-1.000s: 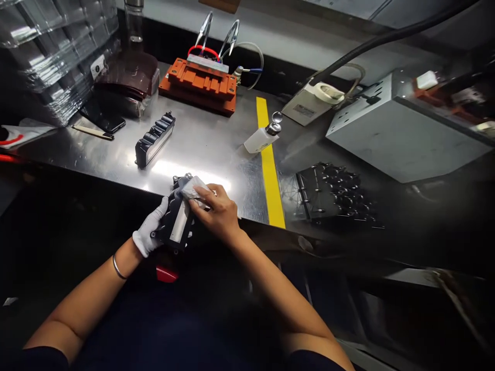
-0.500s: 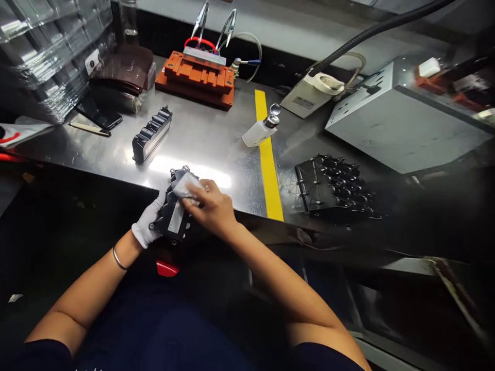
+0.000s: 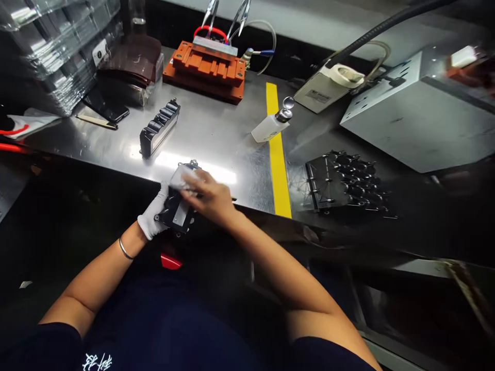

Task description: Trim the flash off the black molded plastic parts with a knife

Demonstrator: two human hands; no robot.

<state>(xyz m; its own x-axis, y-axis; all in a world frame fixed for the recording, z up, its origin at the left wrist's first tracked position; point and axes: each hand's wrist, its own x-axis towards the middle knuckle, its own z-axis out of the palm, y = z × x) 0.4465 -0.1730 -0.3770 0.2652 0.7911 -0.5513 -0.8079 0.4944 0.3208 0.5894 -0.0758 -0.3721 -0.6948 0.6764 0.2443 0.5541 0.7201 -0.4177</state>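
Note:
In a white glove, my left hand (image 3: 153,213) grips a black moulded plastic part (image 3: 170,210) by its left side, at the front edge of the bench. The part has small screw lugs and a pale flat strip along its face. My bare right hand (image 3: 212,198), slightly blurred, is closed on a white wiping cloth (image 3: 183,178) pressed against the upper end of the part. The cloth and fingers hide that end. On the bench beyond stands a similar black part (image 3: 160,128). A white pump bottle (image 3: 266,128) with a metal top is to the right.
Several black parts (image 3: 348,180) stand together right of the yellow tape (image 3: 279,170). An orange fixture (image 3: 207,69) sits at the back, near a grey metal box (image 3: 410,111). Stacked clear trays (image 3: 58,51), a phone (image 3: 110,109) and tweezers (image 3: 96,121) occupy the left.
The right hand and cloth have shifted slightly up and left over the black part. The whole scene sits a little further right as the head view turned; both grips are unchanged.

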